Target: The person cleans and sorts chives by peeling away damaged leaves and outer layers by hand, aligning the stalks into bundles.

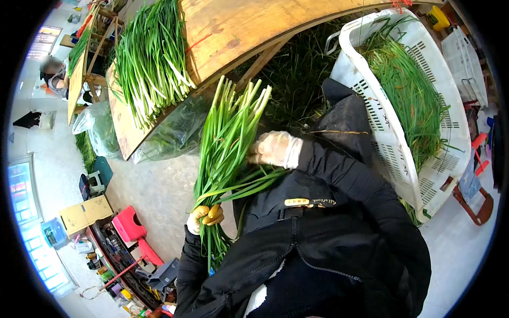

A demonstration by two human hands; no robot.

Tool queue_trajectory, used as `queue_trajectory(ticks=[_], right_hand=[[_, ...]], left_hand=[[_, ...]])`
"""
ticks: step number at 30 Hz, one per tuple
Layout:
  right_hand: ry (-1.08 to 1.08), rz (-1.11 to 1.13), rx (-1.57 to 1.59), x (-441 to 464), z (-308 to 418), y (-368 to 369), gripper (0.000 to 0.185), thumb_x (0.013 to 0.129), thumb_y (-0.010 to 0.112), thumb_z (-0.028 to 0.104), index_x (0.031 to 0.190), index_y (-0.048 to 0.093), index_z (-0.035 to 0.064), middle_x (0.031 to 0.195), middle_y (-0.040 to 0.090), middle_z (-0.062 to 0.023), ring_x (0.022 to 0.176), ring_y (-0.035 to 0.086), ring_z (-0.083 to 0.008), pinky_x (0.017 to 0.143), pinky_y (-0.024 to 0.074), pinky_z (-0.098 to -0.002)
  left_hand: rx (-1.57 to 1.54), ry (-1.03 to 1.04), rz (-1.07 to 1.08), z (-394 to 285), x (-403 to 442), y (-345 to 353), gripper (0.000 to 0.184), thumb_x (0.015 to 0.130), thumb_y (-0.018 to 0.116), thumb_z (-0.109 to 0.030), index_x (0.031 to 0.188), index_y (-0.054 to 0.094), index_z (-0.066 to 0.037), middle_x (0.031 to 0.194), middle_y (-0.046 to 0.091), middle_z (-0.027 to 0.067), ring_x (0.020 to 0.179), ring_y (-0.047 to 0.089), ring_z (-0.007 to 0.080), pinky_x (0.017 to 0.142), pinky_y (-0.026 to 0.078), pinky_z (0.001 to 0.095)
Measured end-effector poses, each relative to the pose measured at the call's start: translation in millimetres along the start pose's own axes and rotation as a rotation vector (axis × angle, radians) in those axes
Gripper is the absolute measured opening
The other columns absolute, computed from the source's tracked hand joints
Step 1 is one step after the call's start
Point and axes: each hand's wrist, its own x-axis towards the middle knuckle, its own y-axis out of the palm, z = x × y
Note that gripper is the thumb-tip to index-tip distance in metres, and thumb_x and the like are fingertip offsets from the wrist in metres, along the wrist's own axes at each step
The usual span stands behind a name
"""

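Green, long-leaved stalks with pale ends (228, 143) make 1 bunch near a brown wooden table (238, 26), leaves clenched in the yellow-fingered left hand (207, 216); the white-cuffed right hand (273, 149) is beside them, its grip hidden, impossible to tell.

The left hand (205, 217), with yellow coverings on its fingers, is closed around a bundle of garlic chives (228, 140) near its leafy end; the pale stalk ends point up and away from the body. The right hand (273, 149), in a whitish glove, is against the bundle's side, its fingertips hidden. Beyond, more garlic chives lie in a thick pile (151, 63) on the wooden desk (244, 24), roots-end toward the person. To the right, a white perforated plastic basket (383, 124) holds loose green leaves (405, 98).
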Motion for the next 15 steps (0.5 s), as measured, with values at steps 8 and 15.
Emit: queue_trajectory(ticks=[8, 15], right_hand=[[0.521, -0.237, -0.483, -49, -124, -81, 0.011, 0.077, 0.05, 0.018, 0.078, 0.06, 0.0131, 0.067, 0.059, -0.0092, 0.064, 0.059, -0.0269, 0.055, 0.0477, -0.0351], [0.362, 0.183, 0.081, -32, -75, -46, 0.085, 0.066, 0.058, 0.055, 0.123, 0.027, 0.0006, 0.105, 0.052, -0.0221, 0.094, 0.053, -0.0339, 0.083, 0.0422, -0.0371]], left_hand=[[-0.042, -0.005, -0.045, 3, -16, -24, 0.032, 0.073, 0.052, -0.014, 0.099, 0.044, 0.003, 0.056, 0.044, -0.0007, 0.041, 0.037, 0.0037, 0.038, 0.03, 0.015], [-0.071, -0.033, 0.019, 3, -11, -23, 0.031, 0.073, 0.051, -0.012, 0.1, 0.045, 0.002, 0.053, 0.043, 0.0004, 0.042, 0.036, 0.0062, 0.04, 0.03, 0.0179]])
